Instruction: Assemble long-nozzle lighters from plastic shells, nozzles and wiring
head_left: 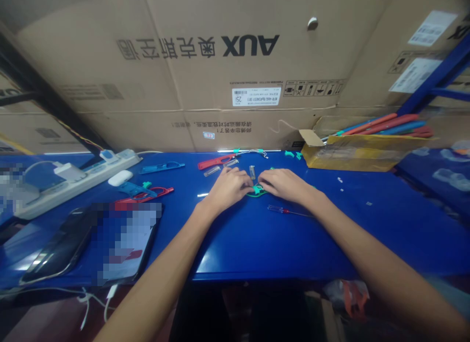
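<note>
My left hand [230, 186] and my right hand [287, 185] meet over the blue tabletop, their fingers bent inward. Between the fingertips shows a small green plastic piece [257, 189] with thin green wire curving below it; its exact kind is unclear. Both hands are closed around this piece, though the fingers partly hide it. Just beyond lie clear plastic pieces [212, 172] and a red plastic handle [216, 162] with thin white wires [257, 153] near it. A screwdriver [281, 209] with a clear handle rests nearer me, its shaft reaching under my right forearm.
A cardboard box [352, 155] of red and blue plastic parts stands back right. Leftward are a blue handle [163, 167], a red handle [147, 197], a white power strip [79, 185], a black phone [60, 251] and a lit screen [128, 249]. Large cardboard [205, 102] walls the back.
</note>
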Demonstrator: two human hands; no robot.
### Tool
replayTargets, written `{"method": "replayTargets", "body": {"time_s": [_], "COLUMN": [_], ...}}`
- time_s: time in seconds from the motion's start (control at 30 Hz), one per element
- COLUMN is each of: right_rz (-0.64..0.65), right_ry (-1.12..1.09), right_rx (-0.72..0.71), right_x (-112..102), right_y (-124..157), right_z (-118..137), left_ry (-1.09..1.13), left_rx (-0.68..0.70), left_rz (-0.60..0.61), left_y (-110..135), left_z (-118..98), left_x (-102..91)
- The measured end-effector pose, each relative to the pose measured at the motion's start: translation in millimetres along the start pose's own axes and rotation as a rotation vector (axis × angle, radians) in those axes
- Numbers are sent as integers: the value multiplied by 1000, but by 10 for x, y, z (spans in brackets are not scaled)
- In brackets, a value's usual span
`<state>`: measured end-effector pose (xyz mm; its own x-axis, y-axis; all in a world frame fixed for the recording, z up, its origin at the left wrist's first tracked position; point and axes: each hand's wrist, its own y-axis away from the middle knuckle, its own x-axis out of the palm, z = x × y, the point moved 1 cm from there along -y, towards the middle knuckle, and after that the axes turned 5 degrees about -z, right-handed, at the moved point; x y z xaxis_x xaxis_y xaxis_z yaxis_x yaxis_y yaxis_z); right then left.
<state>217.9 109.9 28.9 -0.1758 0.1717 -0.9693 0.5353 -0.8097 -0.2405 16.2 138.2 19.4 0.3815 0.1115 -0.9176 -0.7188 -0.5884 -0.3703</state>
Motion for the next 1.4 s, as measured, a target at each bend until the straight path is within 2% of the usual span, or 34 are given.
{"method": "replayTargets", "body": {"time_s": [0.17, 0.43, 0.67, 0.97, 1.23, 1.4], "right_rz": [-19, -195, -234, -215, -218, -210], "right_ry": [-40, -115, -148, -157, -175, -187], "right_rx": [1, 49, 45, 49, 51, 68], "right_x": [79, 329, 357, 363, 356, 351], "right_y": [-1, -2, 4, -8, -6, -10], "right_z": [-36, -32, -14, -33, -31, -36], "left_ry": [29, 84, 89, 52, 70, -11], "left_rx": [-69, -140, -173, -83, -80, -36], "left_rz": [6, -43, -40, -94, -95, -64], "left_y": [-11, 5, -2, 6, 14, 19], "left_z": [-12, 71, 81, 88, 103, 61], "left_x": [31, 41, 32, 70, 86, 46]}}
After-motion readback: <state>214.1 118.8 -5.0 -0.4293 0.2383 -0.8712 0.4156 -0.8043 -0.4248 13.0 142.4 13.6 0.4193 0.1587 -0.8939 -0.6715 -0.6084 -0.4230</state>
